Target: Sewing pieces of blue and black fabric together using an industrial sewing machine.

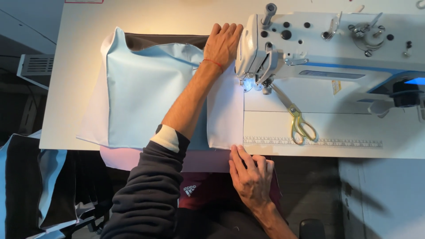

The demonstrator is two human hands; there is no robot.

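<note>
A pale blue, shiny fabric piece [146,97] lies on the white table, with a dark lining showing at its far edge. My left hand [222,44] lies flat on the fabric behind the sewing machine's needle area [249,83], fingers together and pointing away. A red thread circles that wrist. My right hand [249,175] pinches the fabric's near edge at the table's front rim. The fabric's right edge runs straight from that hand up to the presser foot.
The white sewing machine [327,40] takes up the right back of the table [71,88]. Yellow-handled scissors [297,120] lie beside the needle plate. A ruler strip [318,142] runs along the front edge. More blue and dark fabric [31,186] hangs at the lower left.
</note>
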